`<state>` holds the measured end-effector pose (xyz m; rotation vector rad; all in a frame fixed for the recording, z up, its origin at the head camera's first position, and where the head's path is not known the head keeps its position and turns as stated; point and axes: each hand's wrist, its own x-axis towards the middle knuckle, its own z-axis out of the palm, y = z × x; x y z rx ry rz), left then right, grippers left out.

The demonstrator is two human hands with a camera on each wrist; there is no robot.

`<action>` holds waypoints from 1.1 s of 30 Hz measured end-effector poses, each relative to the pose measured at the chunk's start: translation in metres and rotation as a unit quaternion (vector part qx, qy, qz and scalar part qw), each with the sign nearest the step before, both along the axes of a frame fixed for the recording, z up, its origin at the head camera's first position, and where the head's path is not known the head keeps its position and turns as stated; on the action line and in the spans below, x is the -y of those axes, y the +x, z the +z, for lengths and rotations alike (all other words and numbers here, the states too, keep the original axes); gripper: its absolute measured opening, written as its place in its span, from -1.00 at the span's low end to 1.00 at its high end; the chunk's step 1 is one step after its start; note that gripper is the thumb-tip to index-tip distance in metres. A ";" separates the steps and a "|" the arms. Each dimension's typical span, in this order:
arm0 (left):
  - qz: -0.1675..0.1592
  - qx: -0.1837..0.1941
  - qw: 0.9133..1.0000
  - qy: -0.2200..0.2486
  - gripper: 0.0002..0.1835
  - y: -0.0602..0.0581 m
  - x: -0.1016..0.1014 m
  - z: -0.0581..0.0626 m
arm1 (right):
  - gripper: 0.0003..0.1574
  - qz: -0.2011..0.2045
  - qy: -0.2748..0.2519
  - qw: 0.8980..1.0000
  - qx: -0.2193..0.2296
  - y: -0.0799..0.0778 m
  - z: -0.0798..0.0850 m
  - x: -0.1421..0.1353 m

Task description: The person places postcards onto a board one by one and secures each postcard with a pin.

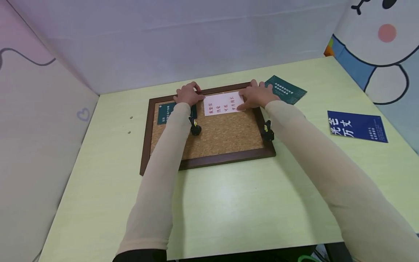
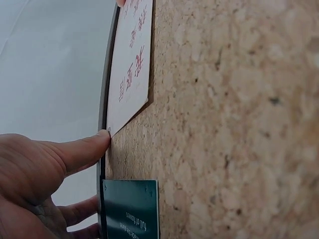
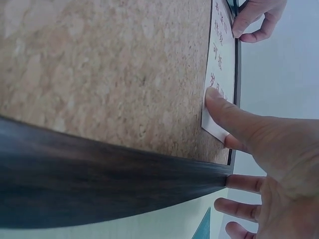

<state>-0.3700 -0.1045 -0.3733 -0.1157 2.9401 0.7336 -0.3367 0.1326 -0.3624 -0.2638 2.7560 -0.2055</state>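
- White card with red writing (image 1: 220,104) lies on the corkboard (image 1: 226,134), by its far rail, between the hands
- Long axis runs left to right, roughly along that rail
- Left hand (image 1: 187,95): card lies to its right; straight thumb presses at the far left corner, other fingers towards the far rail
- Right hand (image 1: 260,96): card lies to its left; thumb on its face, forefinger at its end, pinching
- Neither hand clearly nearer; both touch the card, at opposite ends
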 end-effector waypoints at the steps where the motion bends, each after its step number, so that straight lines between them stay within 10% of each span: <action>1: 0.001 0.001 1.000 -0.001 -0.67 0.000 0.000 0.000 | -0.10 0.002 -0.001 1.000 0.000 0.000 -0.001 -0.001; 33: -0.006 -0.003 1.000 0.021 -0.68 -0.003 0.003 -0.011 | -0.03 0.011 -0.032 0.999 -0.009 0.002 -0.010 -0.006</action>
